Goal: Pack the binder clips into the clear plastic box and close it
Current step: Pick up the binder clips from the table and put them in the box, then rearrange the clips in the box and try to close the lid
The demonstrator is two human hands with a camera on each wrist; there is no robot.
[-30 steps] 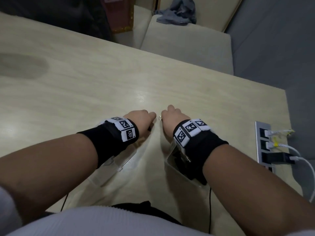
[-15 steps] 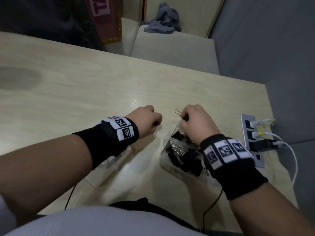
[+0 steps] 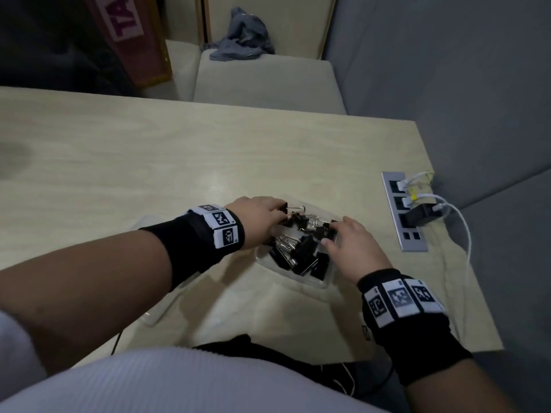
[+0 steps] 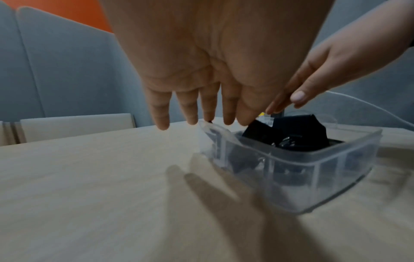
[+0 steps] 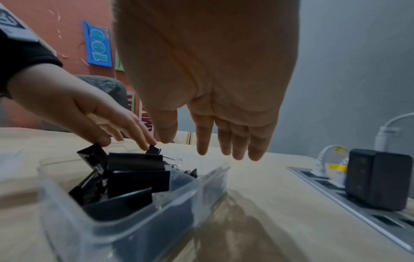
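I see the pale wood-grain table (image 3: 167, 162) filling most of the head view, its laminate smooth and faintly glossy. Past its far edge, at the upper centre, sits a cream upholstered bench (image 3: 262, 81) with a crumpled grey cloth (image 3: 241, 37) on it. At the right edge of the table a brushed-metal socket strip (image 3: 401, 216) is set flush in the surface, with white cables and a black block-shaped charger (image 3: 423, 214) plugged in.

Just right of centre stands the clear rectangular plastic box (image 3: 298, 278), open-topped, with thin ribbed walls and rounded corners. Its flat clear lid (image 3: 158, 305) lies on the table at the lower left, partly under my left forearm. The box is heaped with black folded-steel binder clips (image 3: 304, 248) with shiny wire handles, some poking above the rim.

My left hand (image 3: 259, 219) reaches in from the left, fingers extended, their tips touching the topmost clips at the far end of the box; one small clip (image 5: 153, 149) sits under the fingertips, but I cannot tell if it is pinched. My right hand (image 3: 351, 242) hovers at the box's right side, fingers straight and loosely spread, grasping nothing.
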